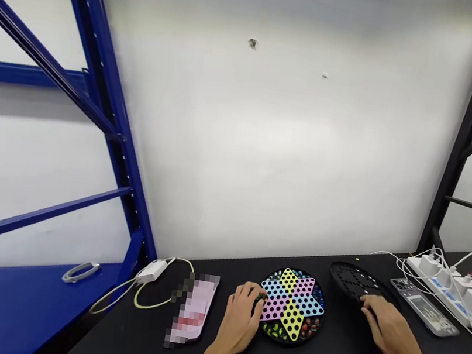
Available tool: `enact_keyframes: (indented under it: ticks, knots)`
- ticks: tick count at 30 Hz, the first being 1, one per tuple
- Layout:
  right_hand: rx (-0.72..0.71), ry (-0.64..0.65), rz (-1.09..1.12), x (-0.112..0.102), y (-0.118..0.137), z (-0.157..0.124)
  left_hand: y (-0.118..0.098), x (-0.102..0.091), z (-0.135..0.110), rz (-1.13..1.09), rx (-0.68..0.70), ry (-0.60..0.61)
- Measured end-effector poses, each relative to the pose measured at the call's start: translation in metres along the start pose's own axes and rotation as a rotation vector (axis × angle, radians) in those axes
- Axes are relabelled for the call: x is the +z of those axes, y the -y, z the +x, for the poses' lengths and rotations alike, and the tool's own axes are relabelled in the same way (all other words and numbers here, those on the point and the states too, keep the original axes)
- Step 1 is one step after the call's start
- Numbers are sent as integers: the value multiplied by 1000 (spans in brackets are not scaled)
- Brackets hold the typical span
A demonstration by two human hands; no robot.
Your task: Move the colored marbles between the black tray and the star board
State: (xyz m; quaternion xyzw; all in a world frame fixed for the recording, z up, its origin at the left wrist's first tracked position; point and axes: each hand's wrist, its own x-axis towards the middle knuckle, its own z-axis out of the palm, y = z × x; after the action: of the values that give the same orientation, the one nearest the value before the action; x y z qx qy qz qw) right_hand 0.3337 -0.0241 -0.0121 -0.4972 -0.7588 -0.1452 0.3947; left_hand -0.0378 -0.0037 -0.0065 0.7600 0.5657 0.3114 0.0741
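Note:
A round Chinese checkers board (291, 299) lies on the black table, with a star of yellow, pink and blue points full of holes. Small coloured pieces sit in the compartments between the points, red ones (310, 328) at the lower right and yellow-green ones at the bottom. My left hand (239, 316) is curled on the board's left edge, thumb and fingers around the rim; any piece under the fingertips is hidden. To the right, my right hand (388, 327) pinches the near edge of a round black lid (353, 282), which looks slightly tilted.
A pixelated phone (193, 310) lies left of my left hand, near a white adapter (151, 271) with a looped cable. At right are a clear-cased device (425, 306) and a power strip (450, 286) with plugs and cables. A white wall (276, 147) rises behind the table.

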Motion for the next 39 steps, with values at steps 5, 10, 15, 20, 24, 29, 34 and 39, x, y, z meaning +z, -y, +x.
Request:
enact_keyframes:
  ticks: [5,10,15,20,24,29,34,39]
  knots:
    - [327,-362,238,-10,42,56,4,-1,0,-133,-23,-23]
    - [634,-130,677,48,62,90,12,-1,0,-379,-38,-69]
    - [577,330,436,125,62,87,24,7,0,-540,-128,-55]
    - [513,512,242,149,53,83,25,19,2,-145,-157,106]
    - [411,606,274,140,48,79,22,20,11,-11,-145,210]
    - [262,779,250,124,54,75,23,21,20,68,-49,281]
    - [304,764,254,122,58,76,30,27,20,84,-32,306]
    - [314,731,287,121,58,75,31,28,19,71,-37,306]
